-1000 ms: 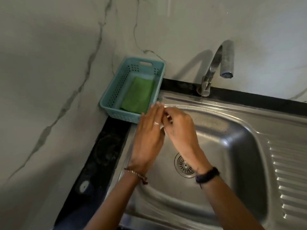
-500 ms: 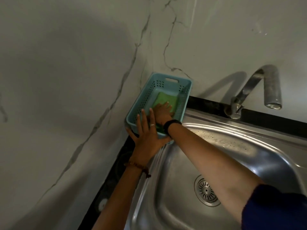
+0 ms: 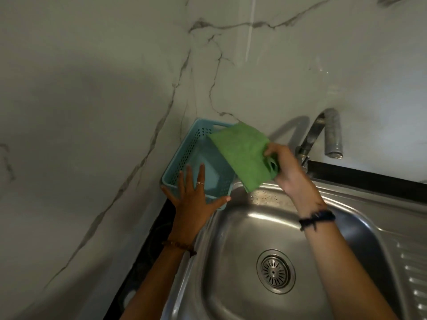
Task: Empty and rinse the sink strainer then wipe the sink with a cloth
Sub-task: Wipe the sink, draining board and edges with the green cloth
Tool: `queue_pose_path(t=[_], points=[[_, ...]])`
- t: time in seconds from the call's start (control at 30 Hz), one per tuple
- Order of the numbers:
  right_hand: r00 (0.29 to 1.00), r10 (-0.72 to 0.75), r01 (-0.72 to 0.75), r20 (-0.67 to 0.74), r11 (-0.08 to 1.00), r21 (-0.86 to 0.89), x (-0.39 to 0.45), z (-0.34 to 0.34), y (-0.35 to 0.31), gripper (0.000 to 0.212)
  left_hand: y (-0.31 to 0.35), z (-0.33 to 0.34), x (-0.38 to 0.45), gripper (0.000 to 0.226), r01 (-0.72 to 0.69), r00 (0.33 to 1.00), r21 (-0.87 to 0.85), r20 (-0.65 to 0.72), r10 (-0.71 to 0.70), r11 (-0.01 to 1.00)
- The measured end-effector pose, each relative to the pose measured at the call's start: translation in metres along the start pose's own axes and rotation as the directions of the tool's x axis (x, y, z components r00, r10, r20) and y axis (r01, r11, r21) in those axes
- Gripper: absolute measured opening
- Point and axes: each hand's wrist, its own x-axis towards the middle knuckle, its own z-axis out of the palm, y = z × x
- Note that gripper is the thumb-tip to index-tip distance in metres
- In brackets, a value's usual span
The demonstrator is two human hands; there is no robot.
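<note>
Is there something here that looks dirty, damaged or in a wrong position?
Only small things. Brownish specks mark the sink rim just below the green cloth that the right hand holds. The tap spout looks dull and stained. The strainer sits flat in its drain.

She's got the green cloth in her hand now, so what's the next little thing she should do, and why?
Probably bring the green cloth down into the sink to wipe. The right hand grips it in the air above the blue basket, while the left hand rests flat on the basket's rim. The strainer sits in the drain, so wiping seems next.
</note>
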Motion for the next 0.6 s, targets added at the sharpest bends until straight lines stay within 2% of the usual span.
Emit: queue_pose_path(t=[0.07, 0.1, 0.17, 0.23, 0.3, 0.33, 0.4, 0.43, 0.47, 0.5, 0.53, 0.6], points=[[0.998, 0.014, -0.03, 0.066, 0.97, 0.243, -0.03, -0.03, 0.009, 0.014, 0.006, 0.002, -0.003, 0.09, -0.152, 0.986, 0.121, -0.046, 0.159, 0.981], [0.998, 0.023, -0.039, 0.055, 0.949, 0.314, -0.04, -0.042, 0.019, 0.022, 0.01, 0.004, -0.005, 0.08, -0.211, 0.976, 0.167, -0.026, 0.218, 0.963], [0.996, 0.086, -0.078, -0.003, 0.915, 0.396, -0.05, -0.06, 0.044, 0.035, 0.015, 0.011, -0.007, 0.057, -0.264, 0.963, 0.167, -0.013, 0.27, 0.95], [0.983, 0.159, -0.107, -0.096, 0.908, 0.404, -0.049, -0.069, 0.072, 0.025, 0.018, 0.015, -0.006, 0.028, -0.248, 0.963, 0.094, -0.088, 0.256, 0.964], [0.956, 0.181, -0.102, -0.23, 0.943, 0.317, -0.037, -0.069, 0.097, 0.009, 0.018, 0.014, -0.006, 0.018, -0.258, 0.946, 0.088, -0.177, 0.27, 0.962], [0.942, 0.133, -0.058, -0.309, 0.969, 0.24, -0.028, -0.067, 0.107, 0.004, 0.019, 0.014, -0.005, 0.018, -0.266, 0.937, 0.106, -0.206, 0.283, 0.958], [0.916, -0.115, 0.116, -0.384, 0.993, -0.019, -0.009, -0.06, 0.119, 0.019, 0.02, 0.009, -0.004, 0.02, -0.269, 0.927, 0.111, -0.24, 0.289, 0.957], [0.897, -0.29, 0.218, -0.332, 0.946, -0.239, 0.001, -0.058, 0.122, 0.037, 0.02, 0.006, -0.003, 0.021, -0.275, 0.922, 0.108, -0.253, 0.293, 0.956], [0.869, -0.449, 0.302, -0.208, 0.813, -0.498, 0.014, -0.057, 0.127, 0.052, 0.02, 0.005, -0.003, 0.021, -0.283, 0.917, 0.109, -0.261, 0.302, 0.953], [0.851, -0.523, 0.331, -0.045, 0.601, -0.728, 0.029, -0.054, 0.131, 0.062, 0.021, 0.005, -0.003, 0.021, -0.292, 0.913, 0.114, -0.261, 0.313, 0.949], [0.857, -0.51, 0.307, 0.075, 0.388, -0.869, 0.043, -0.05, 0.135, 0.067, 0.021, 0.005, -0.003, 0.02, -0.301, 0.909, 0.125, -0.26, 0.324, 0.945], [0.904, -0.395, 0.23, 0.164, 0.128, -0.965, 0.066, -0.035, 0.142, 0.064, 0.021, 0.004, -0.004, 0.02, -0.308, 0.904, 0.155, -0.258, 0.34, 0.939]])
